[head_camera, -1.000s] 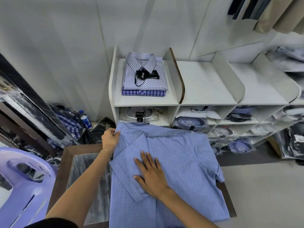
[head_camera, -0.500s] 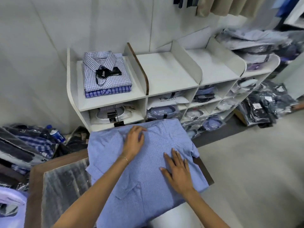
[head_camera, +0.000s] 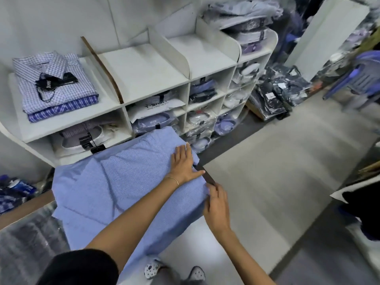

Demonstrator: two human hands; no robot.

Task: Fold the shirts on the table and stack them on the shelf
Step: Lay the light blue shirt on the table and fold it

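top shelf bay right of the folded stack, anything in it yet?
No. The bay just right of the folded checked shirts shows only bare white board; the blue shirt lies on the table.

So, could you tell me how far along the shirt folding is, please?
Done: two folded shirts stacked on the shelf. In hand: a blue shirt on the table, left hand flat on it, right hand at its edge. Left: finish folding, then shelve it.
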